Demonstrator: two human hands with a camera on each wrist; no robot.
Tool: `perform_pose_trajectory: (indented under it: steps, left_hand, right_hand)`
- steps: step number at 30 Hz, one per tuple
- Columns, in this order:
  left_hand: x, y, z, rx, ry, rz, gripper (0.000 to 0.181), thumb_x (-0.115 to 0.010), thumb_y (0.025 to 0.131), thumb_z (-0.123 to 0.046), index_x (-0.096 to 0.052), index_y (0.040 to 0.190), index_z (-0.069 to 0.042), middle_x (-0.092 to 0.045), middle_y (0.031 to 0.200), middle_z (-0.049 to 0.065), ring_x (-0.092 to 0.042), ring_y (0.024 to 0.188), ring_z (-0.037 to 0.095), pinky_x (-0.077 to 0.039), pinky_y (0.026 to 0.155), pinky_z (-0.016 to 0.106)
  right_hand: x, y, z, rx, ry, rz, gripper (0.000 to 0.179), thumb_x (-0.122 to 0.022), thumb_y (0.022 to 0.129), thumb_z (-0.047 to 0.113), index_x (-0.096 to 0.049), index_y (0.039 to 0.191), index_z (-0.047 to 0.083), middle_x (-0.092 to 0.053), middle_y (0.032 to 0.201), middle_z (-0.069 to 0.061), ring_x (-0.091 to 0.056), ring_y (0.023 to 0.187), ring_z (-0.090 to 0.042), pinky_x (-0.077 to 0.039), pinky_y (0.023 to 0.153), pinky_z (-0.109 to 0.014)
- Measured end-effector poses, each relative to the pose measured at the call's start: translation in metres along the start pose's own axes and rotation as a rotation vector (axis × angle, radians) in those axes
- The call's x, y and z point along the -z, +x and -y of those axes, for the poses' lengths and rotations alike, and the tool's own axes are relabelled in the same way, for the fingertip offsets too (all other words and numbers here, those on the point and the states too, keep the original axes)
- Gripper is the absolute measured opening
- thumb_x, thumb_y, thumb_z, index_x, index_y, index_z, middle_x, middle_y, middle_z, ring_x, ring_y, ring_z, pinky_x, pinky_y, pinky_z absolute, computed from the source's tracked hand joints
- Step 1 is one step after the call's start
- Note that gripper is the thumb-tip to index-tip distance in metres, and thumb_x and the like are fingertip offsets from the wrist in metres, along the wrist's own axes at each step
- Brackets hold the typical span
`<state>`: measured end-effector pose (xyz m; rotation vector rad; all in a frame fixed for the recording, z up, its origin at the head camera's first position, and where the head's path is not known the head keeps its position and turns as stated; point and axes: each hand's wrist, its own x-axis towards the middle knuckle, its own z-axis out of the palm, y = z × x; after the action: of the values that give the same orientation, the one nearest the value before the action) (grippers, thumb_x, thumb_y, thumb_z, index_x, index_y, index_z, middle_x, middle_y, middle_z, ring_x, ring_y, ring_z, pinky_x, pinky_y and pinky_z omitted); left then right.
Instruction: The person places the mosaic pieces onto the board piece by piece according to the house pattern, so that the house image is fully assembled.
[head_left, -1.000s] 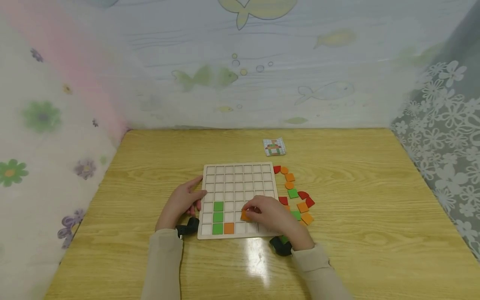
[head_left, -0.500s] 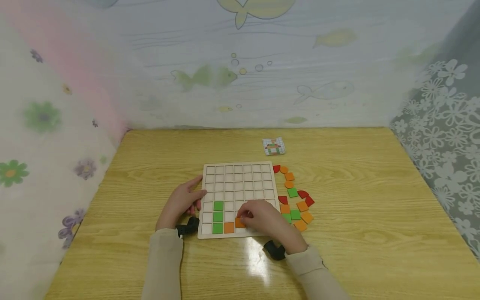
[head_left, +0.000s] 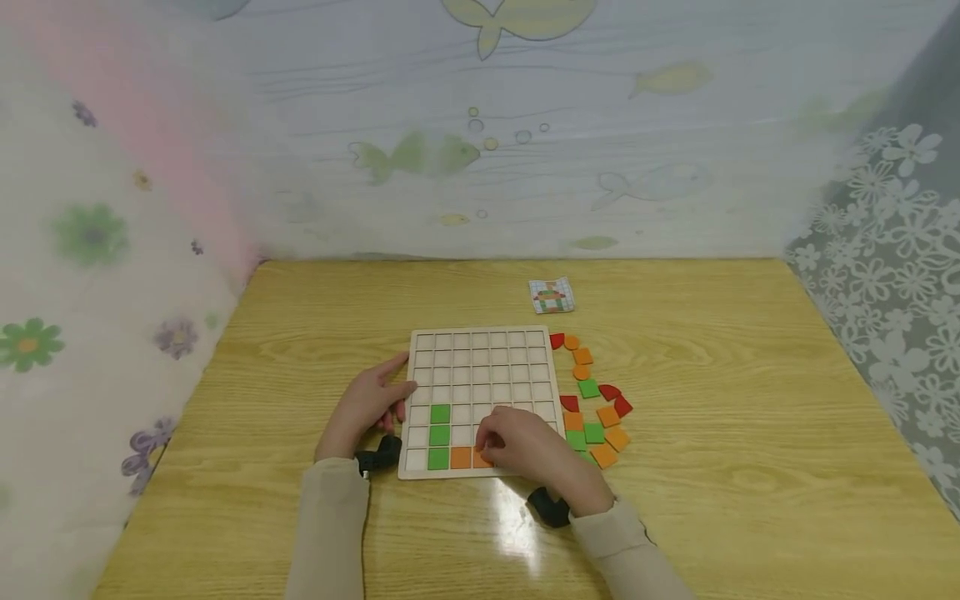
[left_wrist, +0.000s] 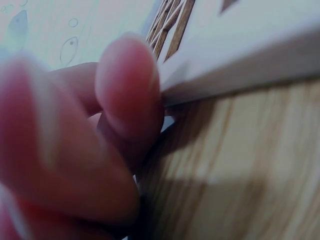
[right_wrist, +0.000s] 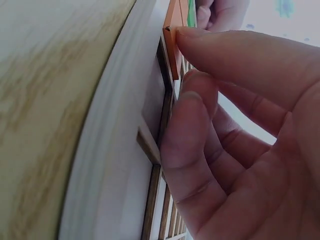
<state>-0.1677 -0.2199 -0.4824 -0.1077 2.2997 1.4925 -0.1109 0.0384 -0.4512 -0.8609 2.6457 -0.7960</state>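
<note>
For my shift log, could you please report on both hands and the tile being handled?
Left hand at left edge of board. Right hand touching orange tile at bottom row, seating unclear. Nothing visibly in the way; loose pieces right of board.

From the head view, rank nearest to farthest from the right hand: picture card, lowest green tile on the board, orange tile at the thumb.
Nearest to the right hand first:
1. orange tile: touching the thumb, bottom row
2. lowest green tile: left of the hand, same row
3. picture card: beyond the board, on the table's far side
</note>
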Motion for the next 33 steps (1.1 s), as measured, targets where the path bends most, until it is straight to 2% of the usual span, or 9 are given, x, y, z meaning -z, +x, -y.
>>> perform_pose_trajectory:
  steps: [3, 8, 15, 18, 27, 33]
  left_hand:
    - [0.001, 0.0, 0.0, -0.005, -0.001, 0.008, 0.059, -0.06, 0.085, -0.031, -0.033, 0.137, -0.034, -0.057, 0.057, 0.016, -0.044, 0.035, 0.017, -0.044, 0.039, 0.035]
    - [0.006, 0.001, -0.012, -0.011, 0.021, 0.006, 0.059, -0.061, 0.085, -0.031, -0.032, 0.137, -0.034, -0.057, 0.057, 0.015, -0.044, 0.035, 0.017, -0.044, 0.039, 0.034]
    - [0.013, -0.001, -0.027, 0.002, 0.043, 0.005, 0.06, -0.061, 0.084, -0.032, -0.032, 0.137, -0.034, -0.057, 0.057, 0.014, -0.044, 0.035, 0.017, -0.044, 0.039, 0.034]
    - [0.016, -0.001, -0.034, 0.007, 0.053, 0.002, 0.06, -0.061, 0.084, -0.031, -0.033, 0.137, -0.034, -0.057, 0.057, 0.014, -0.044, 0.036, 0.017, -0.044, 0.039, 0.033]
    - [0.016, -0.002, -0.033, 0.009, 0.066, -0.013, 0.058, -0.06, 0.085, -0.032, -0.033, 0.136, -0.035, -0.058, 0.057, 0.015, -0.045, 0.036, 0.017, -0.043, 0.038, 0.032]
    - [0.017, -0.001, -0.032, 0.004, 0.039, 0.003, 0.059, -0.061, 0.085, -0.031, -0.033, 0.137, -0.033, -0.057, 0.056, 0.014, -0.043, 0.035, 0.015, -0.044, 0.039, 0.034]
  right_hand:
    - [0.002, -0.001, -0.001, -0.038, 0.02, 0.003, 0.004, -0.062, 0.082, 0.018, -0.064, 0.083, 0.021, -0.049, 0.071, 0.015, -0.045, 0.064, -0.005, -0.04, 0.06, -0.02]
    - [0.02, -0.002, -0.007, -0.1, 0.044, -0.054, 0.005, -0.061, 0.084, 0.024, -0.064, 0.085, 0.021, -0.05, 0.07, 0.014, -0.046, 0.065, -0.007, -0.039, 0.06, -0.023]
    - [0.046, -0.009, -0.03, -0.225, 0.109, -0.139, 0.005, -0.061, 0.084, 0.026, -0.063, 0.087, 0.023, -0.052, 0.073, 0.012, -0.047, 0.066, -0.009, -0.041, 0.061, -0.025]
    - [0.058, -0.013, -0.039, -0.252, 0.147, -0.184, 0.006, -0.061, 0.085, 0.023, -0.064, 0.089, 0.021, -0.053, 0.076, 0.01, -0.048, 0.068, -0.009, -0.041, 0.061, -0.026]
    - [0.078, -0.028, -0.065, -0.341, 0.111, -0.314, 0.016, -0.059, 0.087, 0.021, -0.064, 0.1, 0.014, -0.058, 0.092, 0.001, -0.051, 0.077, -0.015, -0.043, 0.068, -0.031]
    - [0.082, -0.038, -0.078, -0.396, 0.076, -0.352, 0.021, -0.059, 0.086, 0.016, -0.064, 0.105, 0.011, -0.054, 0.102, -0.005, -0.049, 0.079, -0.019, -0.042, 0.068, -0.034]
